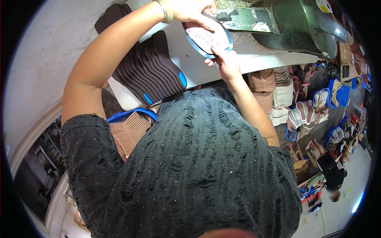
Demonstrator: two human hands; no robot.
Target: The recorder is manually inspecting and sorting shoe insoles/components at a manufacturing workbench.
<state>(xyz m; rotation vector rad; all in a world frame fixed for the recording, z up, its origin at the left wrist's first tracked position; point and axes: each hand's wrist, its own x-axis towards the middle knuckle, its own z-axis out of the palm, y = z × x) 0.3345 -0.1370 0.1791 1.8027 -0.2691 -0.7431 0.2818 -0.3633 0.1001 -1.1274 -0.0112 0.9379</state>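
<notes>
The left hand (pixel 192 10), with a pale, smooth bangle (pixel 168 12) at its wrist, and the right hand (pixel 229 66) both grasp a flat, sole-shaped piece with a pale pinkish face and a blue edge (pixel 204 37), which is held over the long white surface (pixel 174 44). The left hand grips from the far side, its thumb lying across the pale face, while how its other fingers bear on the piece cannot be told; the right hand pinches the near edge, thumb on top and the other fingers curled below. Small printed marks cover the pale face. Just beside the piece, to the right, a flat, worn metal plate (pixel 254 20) juts from a bulky, glossy dark-green machine (pixel 295 29). Left of the hands, on the surface, a row of dark brown, sole-shaped pieces (pixel 147 65) lies overlapped, blue patches showing at its near ends, and a second cluster of dark brown pieces (pixel 112 16) sits farther off, behind the left forearm. Below the surface at left, a blue plastic basket (pixel 116 116) holds closely stacked tan pieces (pixel 131 133). To the right of the right forearm stand stacks of pinkish-tan pieces (pixel 262 83) and off-white pieces (pixel 282 95), with blue plastic bins (pixel 344 96) beyond them. Farther right, well apart, is another person in black clothing (pixel 332 170).
</notes>
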